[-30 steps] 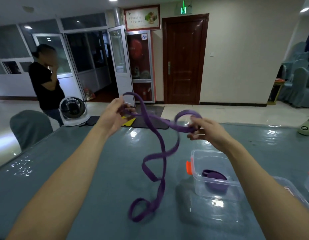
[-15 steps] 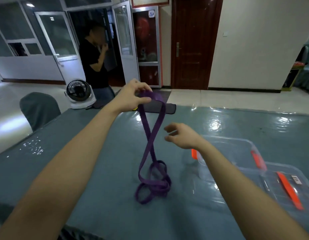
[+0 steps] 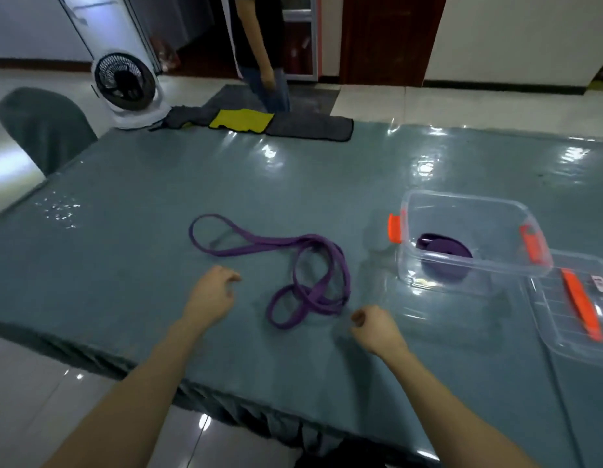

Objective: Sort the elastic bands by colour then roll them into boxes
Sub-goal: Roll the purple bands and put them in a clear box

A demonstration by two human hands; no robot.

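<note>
**Step in hand (judged): roll the loose purple band.**

**Position of parts.** The loose purple band (image 3: pixel 286 241) lies slack near the middle of the table (image 3: pixel 158 197), closer to the near edge than the far one. One open loop points toward the left edge. The other end is a tangle of overlapping loops between the two hands. The clear box (image 3: pixel 469 201) stands toward the right edge, with a rolled purple band (image 3: pixel 442 248) already inside. Its lid (image 3: pixel 557 325) lies just beside it, nearer the near right corner.

**Hands.** The left hand (image 3: pixel 210 298) hovers just left of the tangle, with its fingers loosely curled and slightly apart, holding nothing. The right hand (image 3: pixel 374 327) is just right of the tangle, with its fingers curled in toward the palm, also empty. Neither hand touches the band.

**Procedure.**
1. Clear the overlapping loops first; a twist rolled in makes a lopsided coil.
2. Draw the band out flat along the table as a doubled strip with its edges aligned.
3. Pinch one end and turn it over itself, keeping even tension.
4. Press the strip to the table with the other hand while the coil advances.

**Caution.** The elastic probably springs open if released. Grip the finished coil until it sits in the box beside the first one.
</note>
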